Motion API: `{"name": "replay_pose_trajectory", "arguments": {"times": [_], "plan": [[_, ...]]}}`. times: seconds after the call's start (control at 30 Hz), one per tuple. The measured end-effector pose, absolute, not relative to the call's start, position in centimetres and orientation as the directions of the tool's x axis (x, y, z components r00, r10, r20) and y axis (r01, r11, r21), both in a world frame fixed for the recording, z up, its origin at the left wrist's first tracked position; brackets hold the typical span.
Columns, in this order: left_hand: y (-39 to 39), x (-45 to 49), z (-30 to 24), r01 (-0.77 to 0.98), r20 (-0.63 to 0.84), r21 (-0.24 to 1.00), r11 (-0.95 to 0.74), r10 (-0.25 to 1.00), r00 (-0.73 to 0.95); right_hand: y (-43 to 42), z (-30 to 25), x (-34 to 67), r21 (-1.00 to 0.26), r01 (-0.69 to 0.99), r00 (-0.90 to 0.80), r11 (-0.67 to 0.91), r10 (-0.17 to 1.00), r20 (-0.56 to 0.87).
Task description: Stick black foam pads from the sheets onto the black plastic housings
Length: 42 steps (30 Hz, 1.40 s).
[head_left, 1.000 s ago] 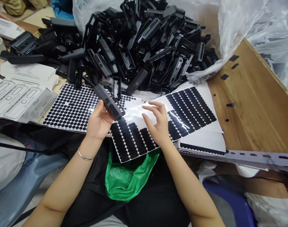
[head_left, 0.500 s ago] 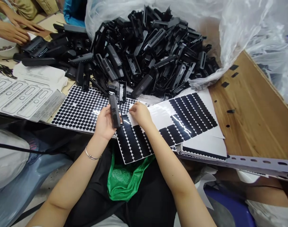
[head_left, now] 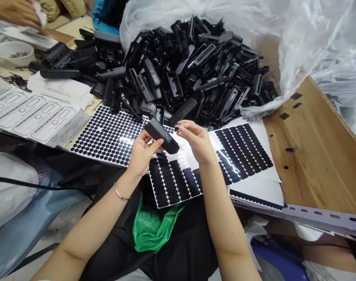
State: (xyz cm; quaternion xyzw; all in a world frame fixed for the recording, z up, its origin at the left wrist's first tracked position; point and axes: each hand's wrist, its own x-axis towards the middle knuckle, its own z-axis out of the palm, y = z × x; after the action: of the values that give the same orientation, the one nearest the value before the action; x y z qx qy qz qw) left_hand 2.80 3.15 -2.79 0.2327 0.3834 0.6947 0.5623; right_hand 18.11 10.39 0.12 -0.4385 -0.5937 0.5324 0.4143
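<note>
My left hand [head_left: 143,153] grips a long black plastic casing [head_left: 162,136] with a ribbed surface, thumb on its near side. The casing is tilted, its near end pointing right. Just right of it, my right hand [head_left: 195,139] is raised, thumb and fingertips pinched together; what they hold, if anything, is too small to make out. Beneath both hands is a sheet of black oblong stickers [head_left: 175,177], some of it bare white backing. A sheet of round black dot stickers [head_left: 104,134] lies to the left, partly under the other sheet.
A large heap of black casings [head_left: 195,74] fills the back, in clear plastic wrap [head_left: 298,50]. Printed cards [head_left: 34,113] and a white bowl [head_left: 15,52] of small parts stand left. Another person's hand [head_left: 20,11] is far left. Stray stickers lie on the wooden board [head_left: 318,148].
My left hand has turned the casing from near upright to a slant across the view. My right hand has lifted off the sticker sheet and moved right, fingers still pinched. The view has shifted slightly.
</note>
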Motion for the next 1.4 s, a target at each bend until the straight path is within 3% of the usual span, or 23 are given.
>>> {"name": "replay_pose_trajectory", "arguments": {"times": [0.2,0.4,0.77,1.1,1.4], "plan": [[3.1,2.9,-3.0,-0.576,-0.091,0.813,-0.086,0.958,-0.272,7.5,1.0,17.0,-0.978,0.051,-0.366,0.203,0.915,0.171],[3.1,3.0,-3.2,-0.548,-0.064,0.829,-0.110,0.955,-0.288,7.1,0.6,16.7,-0.955,0.077,-0.344,0.285,0.907,0.243],[3.0,3.2,-3.5,-0.554,-0.063,0.823,-0.127,0.948,-0.311,7.0,0.1,16.6,-0.944,0.034,-0.317,0.327,0.900,0.300],[3.0,3.1,-3.7,-0.549,-0.061,0.825,-0.136,0.943,-0.326,6.2,0.2,16.0,-0.907,0.139,-0.241,0.399,0.901,0.360],[3.2,2.9,-4.1,-0.526,-0.044,0.844,-0.106,0.963,-0.265,6.3,0.1,16.3,-0.934,0.119,-0.164,0.336,0.935,0.316]]}}
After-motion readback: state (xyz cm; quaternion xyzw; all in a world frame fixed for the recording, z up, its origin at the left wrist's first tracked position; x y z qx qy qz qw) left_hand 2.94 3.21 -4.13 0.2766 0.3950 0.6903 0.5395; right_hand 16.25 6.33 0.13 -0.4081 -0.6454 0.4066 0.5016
